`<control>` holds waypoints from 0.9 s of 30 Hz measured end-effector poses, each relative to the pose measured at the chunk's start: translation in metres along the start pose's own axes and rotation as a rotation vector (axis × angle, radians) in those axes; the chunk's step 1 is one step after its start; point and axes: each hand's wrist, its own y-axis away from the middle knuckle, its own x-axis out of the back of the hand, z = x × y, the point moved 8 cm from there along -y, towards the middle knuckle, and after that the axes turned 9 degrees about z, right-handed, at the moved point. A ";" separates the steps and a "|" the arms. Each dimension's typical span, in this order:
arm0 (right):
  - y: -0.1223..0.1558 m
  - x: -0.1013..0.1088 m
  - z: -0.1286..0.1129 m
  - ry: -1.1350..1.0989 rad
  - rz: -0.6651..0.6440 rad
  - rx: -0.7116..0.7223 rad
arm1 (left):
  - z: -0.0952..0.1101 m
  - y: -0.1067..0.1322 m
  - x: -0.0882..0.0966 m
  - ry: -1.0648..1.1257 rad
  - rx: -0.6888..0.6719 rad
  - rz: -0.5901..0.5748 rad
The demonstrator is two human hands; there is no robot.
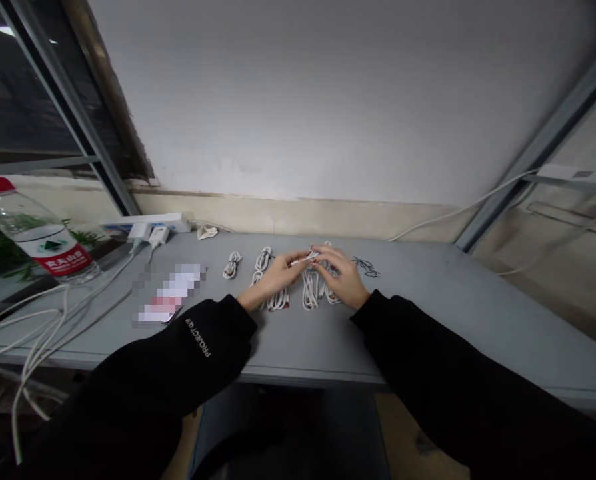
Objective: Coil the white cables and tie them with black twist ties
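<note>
Hands (273, 281) (341, 275) on a white cable (303, 261)

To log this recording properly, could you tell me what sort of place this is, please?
Probably a simple workroom: a grey table holds coiled white cables, with a power strip at its back edge.
</note>
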 end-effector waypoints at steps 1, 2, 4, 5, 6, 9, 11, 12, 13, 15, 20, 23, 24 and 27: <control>0.000 0.000 0.001 0.001 -0.002 -0.003 | 0.001 0.000 0.001 -0.013 -0.009 0.003; 0.000 0.000 0.001 0.000 -0.005 -0.006 | 0.001 0.000 0.001 -0.027 -0.020 0.003; 0.000 0.000 0.002 -0.007 -0.011 -0.020 | 0.002 0.000 0.002 -0.059 -0.040 0.009; 0.000 0.000 0.002 -0.010 -0.013 -0.032 | 0.002 -0.001 0.002 -0.076 -0.051 0.013; -0.001 0.001 0.002 -0.009 -0.013 -0.046 | 0.003 -0.001 0.003 -0.094 -0.068 0.020; -0.001 0.002 0.004 0.010 -0.011 -0.089 | 0.007 -0.003 0.005 -0.150 -0.147 0.050; -0.001 0.002 0.004 0.005 -0.011 -0.106 | 0.008 -0.004 0.006 -0.186 -0.191 0.072; -0.001 0.002 0.004 -0.006 -0.012 -0.112 | 0.007 -0.004 0.006 -0.206 -0.203 0.083; -0.001 0.002 0.004 -0.018 -0.012 -0.119 | 0.007 -0.005 0.007 -0.225 -0.215 0.092; 0.000 0.002 0.005 -0.038 -0.006 -0.131 | 0.007 -0.005 0.007 -0.250 -0.251 0.108; -0.001 0.002 0.004 -0.080 0.017 -0.138 | 0.011 -0.003 0.007 -0.245 -0.346 0.120; 0.000 0.002 0.006 -0.077 0.031 -0.149 | 0.012 -0.003 0.005 -0.246 -0.359 0.103; 0.000 0.003 0.007 -0.073 0.035 -0.163 | 0.013 -0.002 0.004 -0.245 -0.359 0.095; 0.001 0.003 0.014 -0.079 0.032 -0.231 | 0.014 -0.002 0.004 -0.249 -0.352 0.083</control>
